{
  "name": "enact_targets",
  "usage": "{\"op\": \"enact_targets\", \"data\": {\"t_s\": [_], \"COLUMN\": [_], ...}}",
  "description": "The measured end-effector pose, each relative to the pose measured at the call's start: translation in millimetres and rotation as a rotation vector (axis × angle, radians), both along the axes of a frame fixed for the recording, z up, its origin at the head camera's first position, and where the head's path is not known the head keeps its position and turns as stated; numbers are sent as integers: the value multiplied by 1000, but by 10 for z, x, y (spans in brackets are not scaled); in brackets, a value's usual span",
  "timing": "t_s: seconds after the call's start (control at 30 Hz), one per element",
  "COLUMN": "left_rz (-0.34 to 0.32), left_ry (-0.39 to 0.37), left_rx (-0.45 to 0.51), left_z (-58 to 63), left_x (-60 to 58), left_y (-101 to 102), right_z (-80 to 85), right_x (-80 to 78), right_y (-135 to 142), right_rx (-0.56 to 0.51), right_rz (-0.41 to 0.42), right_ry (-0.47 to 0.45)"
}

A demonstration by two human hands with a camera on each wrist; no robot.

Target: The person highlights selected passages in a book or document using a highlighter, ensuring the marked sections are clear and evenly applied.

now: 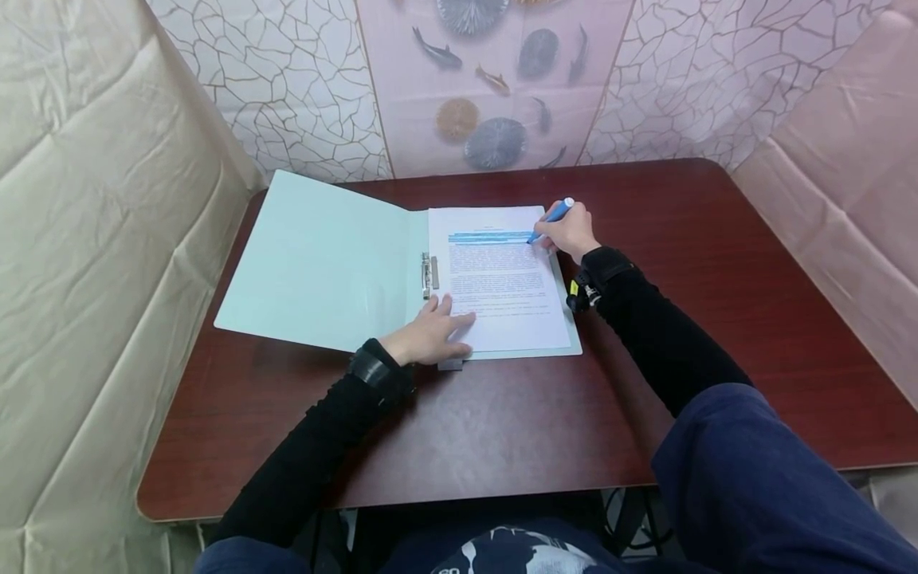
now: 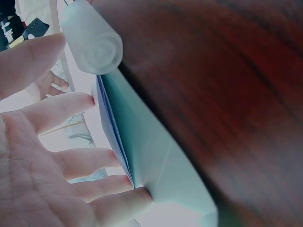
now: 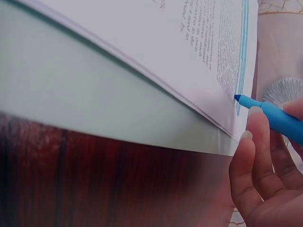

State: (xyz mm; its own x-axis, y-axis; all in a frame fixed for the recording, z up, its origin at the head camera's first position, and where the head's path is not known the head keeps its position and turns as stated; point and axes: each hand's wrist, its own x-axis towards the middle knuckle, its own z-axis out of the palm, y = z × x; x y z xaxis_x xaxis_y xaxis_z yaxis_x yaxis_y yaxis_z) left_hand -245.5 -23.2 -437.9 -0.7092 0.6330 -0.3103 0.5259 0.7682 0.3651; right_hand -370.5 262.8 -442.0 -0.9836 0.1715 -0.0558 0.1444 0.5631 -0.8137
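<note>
A pale green folder (image 1: 315,263) lies spread on the table with a stack of printed sheets (image 1: 502,319) on its right side. My right hand (image 1: 570,233) pinches a blue highlighter (image 3: 284,124) between thumb and fingers. Its dark tip meets the page at the right end of the blue-marked lines (image 1: 488,237) near the top of the text. With fingers spread, my left hand (image 1: 429,335) rests on the lower left of the sheets, over the folder's inner edge. Close by its thumb is a short, pale, translucent cylinder (image 2: 97,47) at the folder's front edge.
A metal clip (image 1: 429,273) is fixed along the folder's spine. The dark red wooden table (image 1: 717,319) extends on both sides and in front. Patterned cloth (image 1: 495,88) hangs behind it, with plain cream drapes (image 1: 93,239) at the sides.
</note>
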Motion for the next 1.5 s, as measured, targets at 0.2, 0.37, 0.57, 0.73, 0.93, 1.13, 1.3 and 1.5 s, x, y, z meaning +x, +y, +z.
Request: {"op": "enact_targets", "data": {"t_s": [0.2, 0.37, 0.57, 0.73, 0.93, 1.13, 1.3, 1.5], "left_rz": [14, 27, 24, 25, 24, 38, 34, 30], "left_ry": [10, 23, 24, 37, 48, 39, 33, 23], "left_rx": [-2, 2, 3, 14, 6, 14, 17, 34], "left_z": [64, 114, 156, 167, 173, 123, 21, 12], "left_x": [-29, -39, -56, -68, -64, -1, 87, 112], "left_y": [-1, -5, -8, -1, 12, -3, -32, -13], "right_z": [129, 200, 251, 283, 271, 162, 16, -2], "right_x": [-9, -22, -36, -39, -35, 6, 89, 133], "right_y": [-9, -19, -18, -12, 8, -2, -28, 8], "right_rx": [8, 17, 17, 9, 14, 10, 13, -9], "right_rz": [-1, -3, -1, -5, -8, 4, 17, 17], "right_ry": [23, 36, 44, 45, 50, 61, 49, 31]}}
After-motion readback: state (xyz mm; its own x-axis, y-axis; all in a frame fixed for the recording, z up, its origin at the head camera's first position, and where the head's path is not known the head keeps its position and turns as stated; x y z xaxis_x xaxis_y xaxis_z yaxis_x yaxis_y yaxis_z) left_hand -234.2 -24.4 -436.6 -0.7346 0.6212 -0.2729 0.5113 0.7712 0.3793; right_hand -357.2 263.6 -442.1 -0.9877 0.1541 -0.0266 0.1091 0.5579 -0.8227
